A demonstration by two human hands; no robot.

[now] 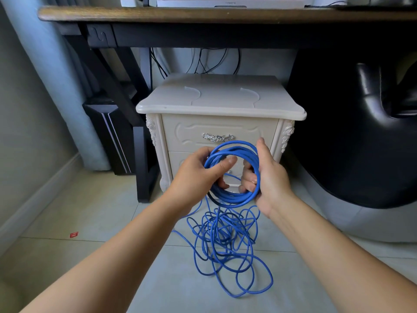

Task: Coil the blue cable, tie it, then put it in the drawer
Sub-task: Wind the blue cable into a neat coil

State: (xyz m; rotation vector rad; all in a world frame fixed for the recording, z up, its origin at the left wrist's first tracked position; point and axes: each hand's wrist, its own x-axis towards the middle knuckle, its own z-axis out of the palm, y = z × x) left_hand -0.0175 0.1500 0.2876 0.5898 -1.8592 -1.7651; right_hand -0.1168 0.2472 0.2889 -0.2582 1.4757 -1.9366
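While loose loops of the blue cable [235, 197] lie tangled on the tiled floor [112, 211], the rest is held up as a coil. The left hand [198, 170] grips its left side, thumb across the strands, and the right hand [269, 177] curls its fingers through the right side. Just behind stands a cream nightstand [221, 98], its top drawer [216, 128] closed, under a wooden tabletop [203, 13].

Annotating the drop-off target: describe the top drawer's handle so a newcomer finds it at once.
Under the wooden desk stands a cream cabinet. On its top drawer, seen just above the coil of blue cable, sits the handle. It is ornate silver metal, unlike the cream carved roses at the corners.
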